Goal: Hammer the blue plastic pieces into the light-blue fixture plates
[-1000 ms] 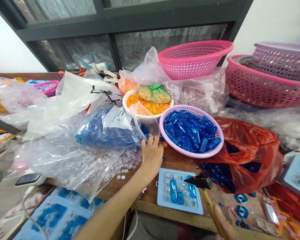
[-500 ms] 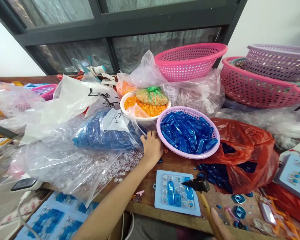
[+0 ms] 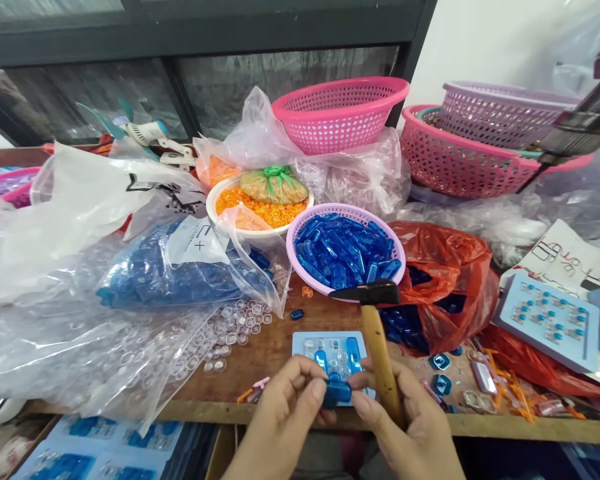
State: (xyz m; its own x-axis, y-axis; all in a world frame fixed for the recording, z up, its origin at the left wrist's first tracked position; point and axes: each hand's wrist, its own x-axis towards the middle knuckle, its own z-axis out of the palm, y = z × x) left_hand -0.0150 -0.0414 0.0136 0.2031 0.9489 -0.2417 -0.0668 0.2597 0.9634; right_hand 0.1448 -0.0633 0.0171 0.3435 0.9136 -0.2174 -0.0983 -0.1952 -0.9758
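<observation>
Blue translucent plastic block (image 3: 337,394) sits pinched between the thumb and curled fingers of the left hand (image 3: 285,420), just over the front edge of the wooden worktop (image 3: 275,357). The right hand (image 3: 405,430) is closed around a wooden-handled hammer (image 3: 380,353), whose steel head (image 3: 364,291) stands up in front of the rim of a lilac plastic basket (image 3: 293,250) heaped with blue blocks. Its index fingertip (image 3: 361,403) lies just beside the held block. Right behind the hands is a pale blue tray (image 3: 330,343) set with clear and blue pieces. Toward the worktop's left end, clear plastic bags (image 3: 45,353) hold clear cabochons and blue pieces, and 1 loose blue piece (image 3: 297,314) lies on the bare wood. Beyond the hammer, a red plastic bag (image 3: 445,280) spills dark blue pieces. A white bowl (image 3: 257,223) of orange pieces stands near the back, under a pink plastic basket (image 3: 340,113).
</observation>
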